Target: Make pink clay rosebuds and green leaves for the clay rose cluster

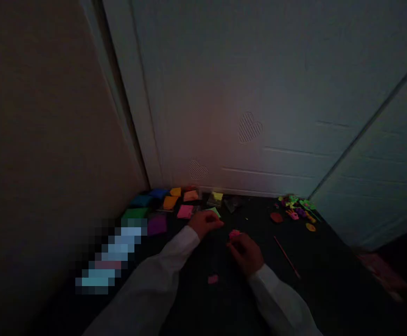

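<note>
In the dim head view, my right hand (248, 254) is closed around a small bumpy pink piece (234, 234), perhaps modelling clay, which shows above the fingertips. To its left and slightly farther off, my left hand (203, 223) has its fingertips pinched together, and anything between them is too small to make out. A pale green packet (214, 213) lies just behind the left hand, partly covered by it. Nearer to me, a small flat pink scrap (213, 279) rests on the dark tabletop (203, 308).
Several coloured packets line the back left, among them a pink one (185, 211), a purple one (157, 225) and an orange one (170, 202). At right lie a thin pink stick (287, 257), a red disc (276, 217), a yellow disc (310, 227) and colourful small pieces (292, 202). A white panel (224, 116) rises behind.
</note>
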{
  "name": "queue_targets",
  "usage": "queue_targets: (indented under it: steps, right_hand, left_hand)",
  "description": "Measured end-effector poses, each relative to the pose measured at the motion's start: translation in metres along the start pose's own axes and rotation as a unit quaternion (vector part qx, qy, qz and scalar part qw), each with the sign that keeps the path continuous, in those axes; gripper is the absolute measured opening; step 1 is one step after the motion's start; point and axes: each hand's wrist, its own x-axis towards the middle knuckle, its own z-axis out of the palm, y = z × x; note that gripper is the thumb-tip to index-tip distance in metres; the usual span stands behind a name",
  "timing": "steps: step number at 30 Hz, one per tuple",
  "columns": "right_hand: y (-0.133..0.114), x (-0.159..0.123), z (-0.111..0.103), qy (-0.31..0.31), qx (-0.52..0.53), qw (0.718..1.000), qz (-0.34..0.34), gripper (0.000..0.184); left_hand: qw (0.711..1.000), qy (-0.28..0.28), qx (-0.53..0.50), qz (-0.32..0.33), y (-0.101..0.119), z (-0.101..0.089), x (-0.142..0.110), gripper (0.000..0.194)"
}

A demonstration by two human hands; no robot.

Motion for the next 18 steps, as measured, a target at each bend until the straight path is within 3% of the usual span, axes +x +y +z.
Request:
queue_targets:
  steps: [5,18]
  right_hand:
    - [0.001,-0.003,-0.002,-0.036,0.032,0.999,0.018,0.014]
    - [-0.003,0.001,-0.011,-0.107,0.013,0.994,0.036,0.012]
  left_hand:
    - [0.998,-0.056,0.024,-0.034,-0.032,-0.003,-0.025,0.024]
    - [0.994,-0.094,0.012,-0.052,-0.032,-0.009,-0.029,0.026]
